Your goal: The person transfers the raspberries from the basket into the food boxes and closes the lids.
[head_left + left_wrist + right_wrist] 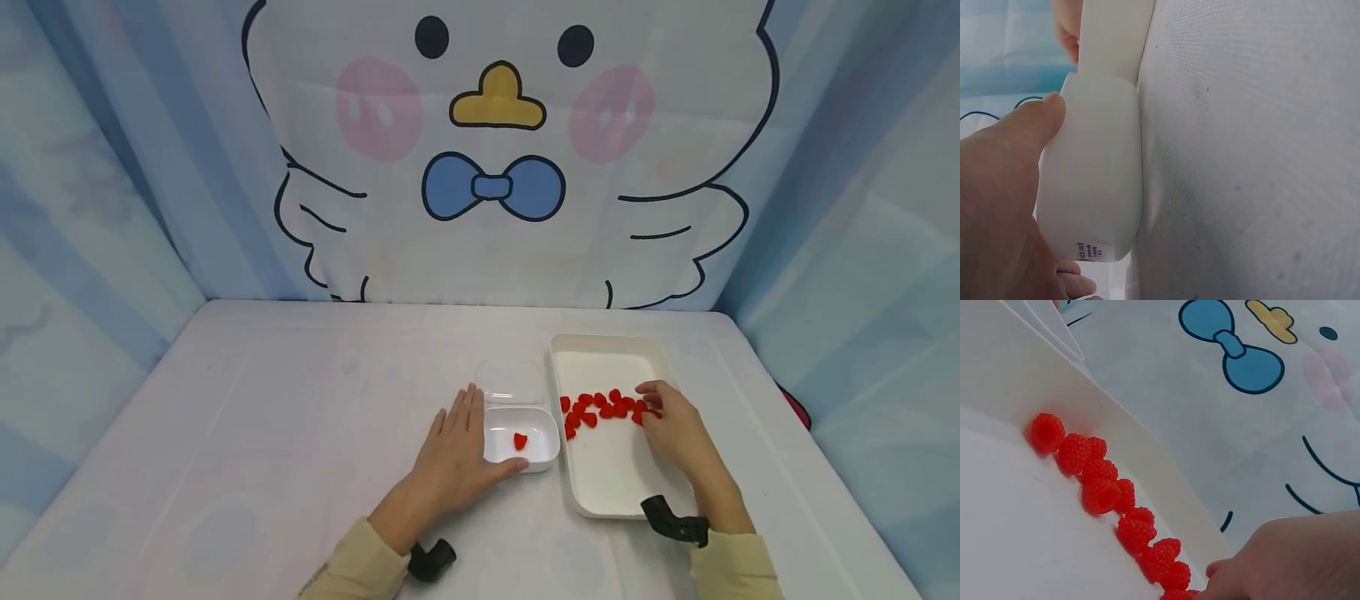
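Note:
A small white lidded box (pixel 498 425) holds one raspberry (pixel 520 441); its clear lid (pixel 512 382) is folded back. My left hand (pixel 453 458) lies against the box, straight fingers along its left side and thumb on the near rim. In the left wrist view the thumb presses the rim of the box (pixel 1094 162). To the right, several red raspberries (pixel 589 420) lie in a row in a white tray (pixel 615 475). My right hand (pixel 675 425) is at the row's right end, bent fingers touching raspberries (pixel 1175 595). Whether one is pinched is hidden.
The tray stands close against the box's right side, and its raised wall (pixel 1147 450) runs behind the row of raspberries. A white cloth covers the table (pixel 262 433). Printed curtains (pixel 487 258) enclose the back and both sides.

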The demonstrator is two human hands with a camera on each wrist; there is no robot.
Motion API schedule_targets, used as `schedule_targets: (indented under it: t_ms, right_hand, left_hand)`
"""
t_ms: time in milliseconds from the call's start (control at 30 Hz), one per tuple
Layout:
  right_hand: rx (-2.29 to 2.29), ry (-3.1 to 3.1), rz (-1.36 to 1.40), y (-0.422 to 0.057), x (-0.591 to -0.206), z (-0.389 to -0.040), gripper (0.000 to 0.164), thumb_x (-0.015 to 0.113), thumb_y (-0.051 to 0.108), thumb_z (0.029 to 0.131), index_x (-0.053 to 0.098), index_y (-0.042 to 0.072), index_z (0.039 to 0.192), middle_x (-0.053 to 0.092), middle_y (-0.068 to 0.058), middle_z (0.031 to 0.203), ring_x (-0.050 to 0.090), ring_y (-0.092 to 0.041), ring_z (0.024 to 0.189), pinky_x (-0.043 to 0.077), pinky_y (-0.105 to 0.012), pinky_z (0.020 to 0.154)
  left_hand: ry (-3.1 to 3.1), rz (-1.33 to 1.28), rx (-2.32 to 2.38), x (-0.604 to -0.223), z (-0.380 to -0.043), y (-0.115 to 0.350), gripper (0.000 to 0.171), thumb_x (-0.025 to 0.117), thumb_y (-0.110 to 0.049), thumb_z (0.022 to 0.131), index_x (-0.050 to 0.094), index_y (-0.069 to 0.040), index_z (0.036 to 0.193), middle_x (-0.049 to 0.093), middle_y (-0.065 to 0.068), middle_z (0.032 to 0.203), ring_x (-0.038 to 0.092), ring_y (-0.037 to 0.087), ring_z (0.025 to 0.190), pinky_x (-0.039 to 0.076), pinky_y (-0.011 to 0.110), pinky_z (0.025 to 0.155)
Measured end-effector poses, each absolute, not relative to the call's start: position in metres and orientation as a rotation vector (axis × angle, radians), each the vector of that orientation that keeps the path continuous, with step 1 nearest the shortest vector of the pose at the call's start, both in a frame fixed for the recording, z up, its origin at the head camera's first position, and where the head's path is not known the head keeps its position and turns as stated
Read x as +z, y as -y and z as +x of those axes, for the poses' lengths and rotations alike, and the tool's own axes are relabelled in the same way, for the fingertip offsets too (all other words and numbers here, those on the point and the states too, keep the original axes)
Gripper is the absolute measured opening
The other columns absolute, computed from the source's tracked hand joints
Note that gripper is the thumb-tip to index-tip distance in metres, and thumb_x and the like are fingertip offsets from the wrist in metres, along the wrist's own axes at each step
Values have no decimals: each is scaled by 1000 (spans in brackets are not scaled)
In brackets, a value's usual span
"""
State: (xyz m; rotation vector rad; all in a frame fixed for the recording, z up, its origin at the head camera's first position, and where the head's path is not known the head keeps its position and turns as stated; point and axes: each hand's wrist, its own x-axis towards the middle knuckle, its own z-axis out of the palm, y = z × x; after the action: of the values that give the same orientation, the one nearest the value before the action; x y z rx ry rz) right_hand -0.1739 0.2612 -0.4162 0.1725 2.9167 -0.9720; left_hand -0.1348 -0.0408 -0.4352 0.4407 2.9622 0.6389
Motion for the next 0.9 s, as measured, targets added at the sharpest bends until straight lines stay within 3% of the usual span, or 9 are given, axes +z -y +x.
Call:
schedule_targets:
  t_ms: [467, 900]
  right_hand:
    - [-949, -2935, 164, -263, -417, -173, 44, 56, -11, 85, 54, -3, 128, 58, -29, 123, 57, -41, 107, 54, -53, 96]
    - [-947, -2997, 177, -260, -415, -171, 40, 58, -8, 87, 54, -4, 126, 60, -28, 117, 59, -40, 102, 57, -51, 90]
  left_hand:
    - [-2976, 442, 645, -435, -135, 39, 113, 57, -74, 84, 18, 3, 156, 22, 19, 164, 21, 34, 153, 23, 54, 122]
    - [-2964, 428, 653, -435, -135, 39, 113, 56, -74, 84, 17, 2, 156, 21, 18, 164, 20, 34, 153, 22, 53, 123]
